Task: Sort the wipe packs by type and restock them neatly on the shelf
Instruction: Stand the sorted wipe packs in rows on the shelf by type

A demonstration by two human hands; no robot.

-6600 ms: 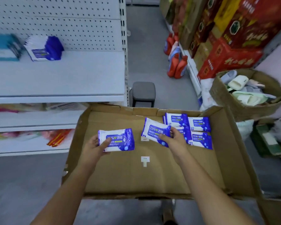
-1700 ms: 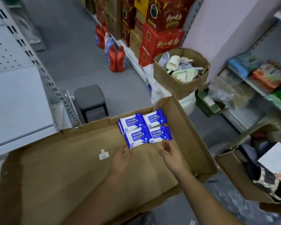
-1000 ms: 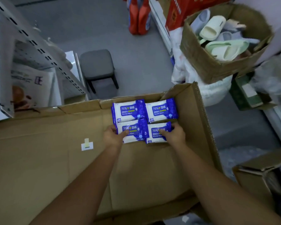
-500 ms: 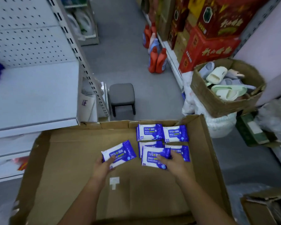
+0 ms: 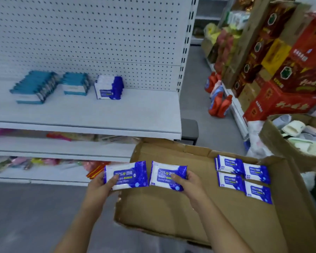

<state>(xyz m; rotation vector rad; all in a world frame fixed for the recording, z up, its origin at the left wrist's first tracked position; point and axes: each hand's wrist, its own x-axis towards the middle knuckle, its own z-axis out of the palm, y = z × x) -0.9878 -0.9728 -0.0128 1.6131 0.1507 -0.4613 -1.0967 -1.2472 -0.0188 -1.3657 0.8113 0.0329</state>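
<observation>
My left hand (image 5: pixel 98 189) grips one blue-and-white alcohol wipe pack (image 5: pixel 130 172) over the left edge of the cardboard tray (image 5: pixel 171 212). Beside it my right hand (image 5: pixel 190 183) grips a second pack of the same kind (image 5: pixel 164 173). Both packs are held flat above the tray. Several more blue packs (image 5: pixel 243 178) lie in a block at the tray's far right. On the white shelf (image 5: pixel 98 114) stands a row of the same blue packs (image 5: pixel 109 87), with two rows of teal wipe packs (image 5: pixel 36 86) to its left.
The shelf surface right of the blue row is bare up to its upright post. A grey stool (image 5: pixel 189 129) stands behind the tray. A cardboard box of slippers (image 5: pixel 303 136), red detergent bottles (image 5: pixel 219 105) and stacked red cartons (image 5: pixel 281 105) line the right aisle.
Each hand has lifted a pack out of the tray and carried it left. My view has swung up and left, bringing the shelf and its rows into sight.
</observation>
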